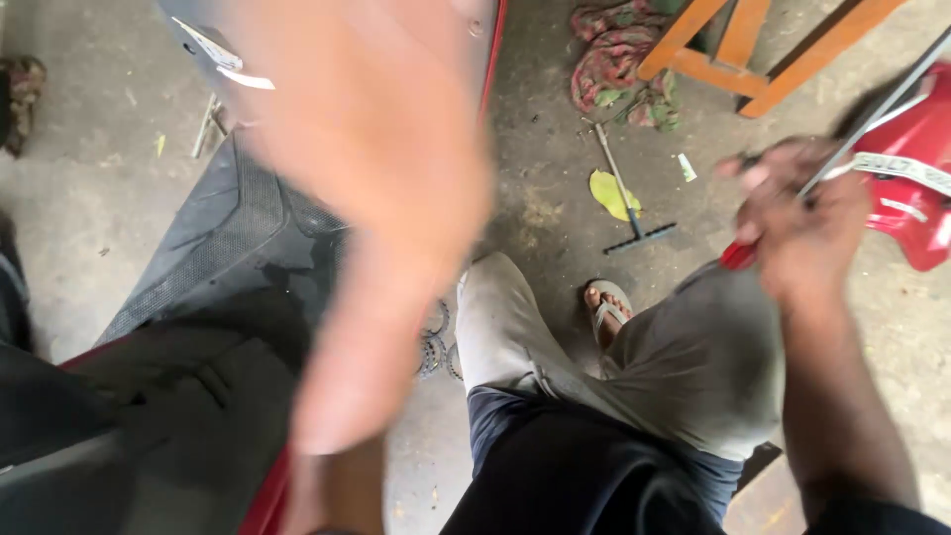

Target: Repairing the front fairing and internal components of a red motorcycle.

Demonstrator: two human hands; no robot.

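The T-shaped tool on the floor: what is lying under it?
Under the T-shaped tool lies a yellow-green leaf on the concrete floor. The shaft crosses the leaf, so a narrow strip of it stays hidden.

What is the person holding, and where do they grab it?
The right hand grips a screwdriver by its red handle. The left hand is blurred; nothing shows in it.

One head-worn camera looks steeply down past the person's knees to the concrete floor point(99, 198); the left hand point(367, 149), probably very near the lens, blurs across the frame's upper middle.
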